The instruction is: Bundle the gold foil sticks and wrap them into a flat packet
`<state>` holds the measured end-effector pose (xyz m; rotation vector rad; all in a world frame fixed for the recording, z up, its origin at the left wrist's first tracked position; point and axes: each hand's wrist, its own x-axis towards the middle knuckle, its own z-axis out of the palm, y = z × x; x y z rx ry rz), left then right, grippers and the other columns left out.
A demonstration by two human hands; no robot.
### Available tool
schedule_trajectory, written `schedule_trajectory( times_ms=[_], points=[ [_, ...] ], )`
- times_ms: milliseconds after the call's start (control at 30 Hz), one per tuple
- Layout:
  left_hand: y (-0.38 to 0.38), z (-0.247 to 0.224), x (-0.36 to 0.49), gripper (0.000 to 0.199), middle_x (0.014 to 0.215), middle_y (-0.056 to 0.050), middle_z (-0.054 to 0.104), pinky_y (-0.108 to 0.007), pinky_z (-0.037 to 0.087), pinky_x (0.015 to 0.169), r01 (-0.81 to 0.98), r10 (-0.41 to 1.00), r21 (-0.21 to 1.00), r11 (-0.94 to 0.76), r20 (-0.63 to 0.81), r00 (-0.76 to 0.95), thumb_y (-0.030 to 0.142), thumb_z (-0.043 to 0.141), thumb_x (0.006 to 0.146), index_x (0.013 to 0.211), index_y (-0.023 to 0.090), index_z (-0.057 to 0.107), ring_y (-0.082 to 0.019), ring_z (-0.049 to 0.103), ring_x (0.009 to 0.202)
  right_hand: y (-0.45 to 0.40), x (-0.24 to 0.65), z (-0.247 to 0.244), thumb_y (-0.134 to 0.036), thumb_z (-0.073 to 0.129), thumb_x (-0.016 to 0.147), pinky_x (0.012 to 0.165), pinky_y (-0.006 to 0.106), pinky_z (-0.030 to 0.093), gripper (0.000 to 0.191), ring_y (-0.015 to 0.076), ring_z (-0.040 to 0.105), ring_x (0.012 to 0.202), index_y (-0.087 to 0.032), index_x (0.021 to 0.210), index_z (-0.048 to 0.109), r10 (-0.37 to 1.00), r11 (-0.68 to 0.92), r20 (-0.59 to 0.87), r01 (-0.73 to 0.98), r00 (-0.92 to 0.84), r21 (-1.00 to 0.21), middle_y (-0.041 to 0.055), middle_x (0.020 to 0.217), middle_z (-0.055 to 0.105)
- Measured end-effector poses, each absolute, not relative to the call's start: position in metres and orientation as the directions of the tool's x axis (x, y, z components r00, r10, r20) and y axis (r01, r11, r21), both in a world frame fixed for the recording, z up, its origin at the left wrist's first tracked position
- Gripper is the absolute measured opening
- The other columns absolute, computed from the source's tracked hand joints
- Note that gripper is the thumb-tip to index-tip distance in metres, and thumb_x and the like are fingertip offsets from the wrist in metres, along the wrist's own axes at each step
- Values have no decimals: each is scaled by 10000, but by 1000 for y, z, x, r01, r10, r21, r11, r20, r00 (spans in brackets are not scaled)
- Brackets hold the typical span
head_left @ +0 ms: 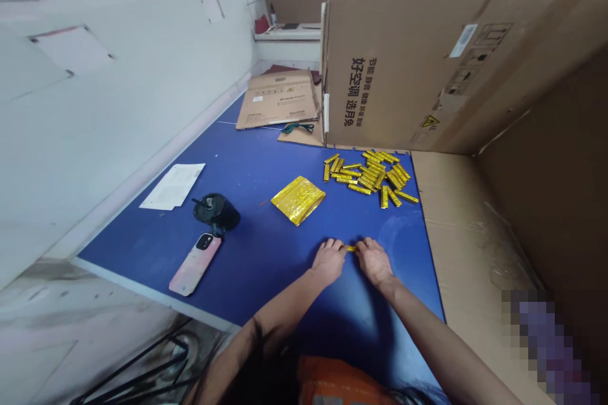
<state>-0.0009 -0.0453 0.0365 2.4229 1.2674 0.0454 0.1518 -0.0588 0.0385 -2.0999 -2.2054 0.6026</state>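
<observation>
White wall (118, 126), blue table (128, 247), concrete floor (95, 323), cardboard panels (408, 63)

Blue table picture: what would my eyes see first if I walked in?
The shiny gold sticks heaped on the blue table would catch your eye first, with a crinkly gold packet just left of them. Nearer you, the left hand and right hand hold a small gold stick between them. A big cardboard box stands behind the heap.

Two hands (327, 262), roughly three dozen gold foil sticks (368, 174), one gold foil packet (298, 200), one phone (194, 264), one black tumbler (216, 213).
</observation>
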Motion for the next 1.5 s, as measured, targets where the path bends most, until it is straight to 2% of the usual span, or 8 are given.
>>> schedule_trajectory(
  times_ms=[233, 400, 567, 767, 1000, 1200, 1333, 1500],
  points=[
    [-34, 30, 2, 193, 980, -76, 548, -358, 337, 890, 777, 856, 538, -327, -179, 484, 171, 448, 796, 919, 183, 596, -216, 444, 1002, -52, 153, 34, -170, 361, 806, 669, 273, 389, 233, 167, 575, 756, -165, 801, 593, 927, -132, -371, 872, -60, -471, 79, 857, 603],
    [-23, 18, 1, 106, 656, -9, 579, -279, 422, 718, 703, 870, 709, -53, -313, 381, 153, 518, 735, 701, 170, 616, -150, 546, 712, -55, 153, 32, -249, 355, 803, 460, 199, 379, 226, 92, 533, 470, -160, 716, 544, 849, -308, -519, 707, -98, -637, -7, 573, 580],
    [-24, 20, 1, 55, 453, 52, 473, -203, 377, 462, 517, 827, 822, 239, -452, 336, 152, 555, 674, 630, 138, 584, -82, 456, 419, -55, 149, 37, -456, 476, 718, 341, 173, 294, 291, 58, 398, 317, -171, 663, 494, 798, -407, -569, 519, -197, -751, -68, 419, 477],
    [-32, 43, 2, 146, 506, 33, 516, -192, 365, 440, 198, 822, 866, 459, -498, 277, 267, 570, 673, 687, 123, 555, -66, 456, 421, -60, 139, 50, -562, 418, 704, 341, 182, 234, 385, 45, 288, 304, -189, 615, 457, 868, -400, -469, 328, -162, -856, -101, 366, 364],
    [-38, 64, 0, 249, 471, 18, 520, -193, 329, 439, -36, 821, 851, 524, -493, 289, 322, 684, 548, 608, 123, 547, -72, 462, 425, -71, 132, 66, -620, 438, 679, 313, 181, 222, 444, 53, 302, 262, -180, 632, 480, 860, -411, -468, 267, -205, -872, -93, 336, 405],
    [-37, 79, 4, 350, 449, 38, 454, -199, 307, 418, -201, 869, 848, 490, -456, 194, 453, 651, 581, 614, 124, 537, -55, 404, 383, -81, 116, 76, -610, 282, 767, 333, 190, 268, 468, 68, 335, 280, -183, 751, 472, 903, -345, -393, 256, -171, -903, -86, 386, 434],
    [-32, 92, 4, 354, 434, 50, 419, -182, 278, 408, -226, 912, 884, 410, -394, 113, 456, 650, 590, 607, 121, 537, -38, 368, 385, -81, 110, 84, -549, 248, 808, 366, 197, 291, 422, 78, 346, 318, -192, 728, 459, 942, -258, -312, 331, -120, -908, -80, 390, 396],
    [-25, 111, -1, 339, 437, 37, 462, -178, 323, 411, -122, 924, 923, 365, -344, 165, 444, 657, 589, 603, 121, 554, -52, 418, 394, -79, 118, 101, -429, 283, 839, 449, 216, 314, 323, 112, 434, 421, -207, 701, 472, 981, -138, -188, 521, -44, -842, -39, 449, 442]
  ],
)
